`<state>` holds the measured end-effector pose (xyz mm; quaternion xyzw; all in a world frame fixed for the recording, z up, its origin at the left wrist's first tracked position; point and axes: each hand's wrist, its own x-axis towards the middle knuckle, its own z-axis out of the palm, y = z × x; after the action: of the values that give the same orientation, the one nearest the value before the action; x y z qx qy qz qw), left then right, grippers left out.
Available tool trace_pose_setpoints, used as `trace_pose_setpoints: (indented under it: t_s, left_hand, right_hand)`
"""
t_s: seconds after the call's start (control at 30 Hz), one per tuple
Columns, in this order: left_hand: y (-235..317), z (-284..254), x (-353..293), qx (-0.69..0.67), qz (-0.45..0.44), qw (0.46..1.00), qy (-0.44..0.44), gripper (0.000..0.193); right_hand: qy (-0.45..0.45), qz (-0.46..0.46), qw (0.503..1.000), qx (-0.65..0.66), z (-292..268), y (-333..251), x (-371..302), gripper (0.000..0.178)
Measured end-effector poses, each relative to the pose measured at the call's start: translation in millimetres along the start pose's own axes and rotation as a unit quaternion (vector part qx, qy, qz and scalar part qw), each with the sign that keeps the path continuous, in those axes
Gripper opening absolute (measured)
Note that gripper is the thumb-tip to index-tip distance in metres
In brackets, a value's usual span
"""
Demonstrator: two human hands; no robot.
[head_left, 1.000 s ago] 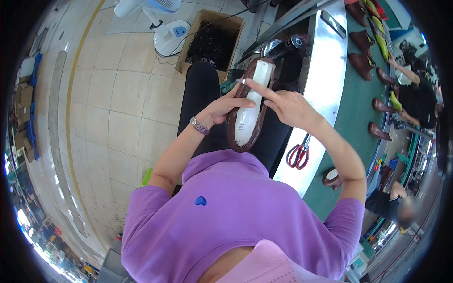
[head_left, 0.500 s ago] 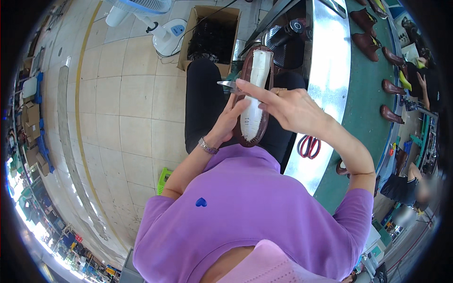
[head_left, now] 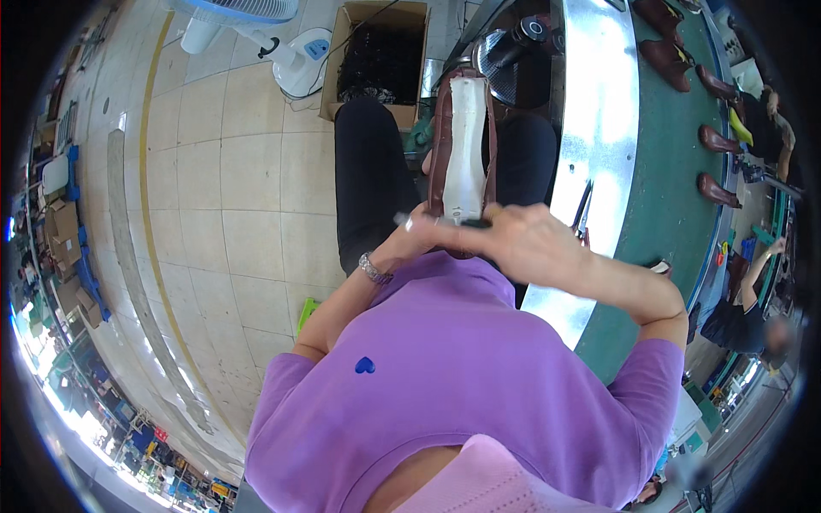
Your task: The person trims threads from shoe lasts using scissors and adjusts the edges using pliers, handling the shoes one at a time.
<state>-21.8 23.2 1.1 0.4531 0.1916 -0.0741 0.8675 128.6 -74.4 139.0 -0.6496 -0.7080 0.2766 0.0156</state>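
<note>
Head view: tiled floor [head_left: 231,171], green conveyor [head_left: 667,162]; hands [head_left: 479,235] gripping brown shoe [head_left: 466,128].

Take the white pedestal fan base [head_left: 301,60] on the tiled floor as your landmark. Just to its right stands an open brown cardboard box [head_left: 379,53], rectangular, its flaps up, filled with something dark and tangled. Far to the fan's lower left, along the wall at your left edge, sits a stack of small brown cardboard cartons [head_left: 62,229], too small and bent by the lens to tell apart. You have no screens or signs to read.
</note>
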Motion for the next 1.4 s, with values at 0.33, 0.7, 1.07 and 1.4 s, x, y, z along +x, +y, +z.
trace_pose_setpoints:
  t_s: [0.33,0.7,1.07,1.4]
  left_hand:
    - [8.4,10.1,1.6,-0.017,-0.005,0.998,0.058,0.028]
    - [7.7,14.2,18.7,0.100,-0.074,0.990,-0.067,0.050]
    - [103.5,19.1,165.9,0.665,0.341,0.665,0.020,0.054]
    - [122.5,14.5,202.5,0.594,0.181,0.783,0.011,0.042]
  right_hand:
    - [0.062,-0.020,0.997,0.035,22.2,-8.4,-16.6,0.066]
    - [0.115,0.056,0.991,0.037,31.7,12.6,-22.5,0.074]
    - [0.259,0.356,0.762,0.475,39.6,56.2,-76.6,0.060]
    - [0.238,0.315,0.692,0.605,34.0,85.7,-54.1,0.059]
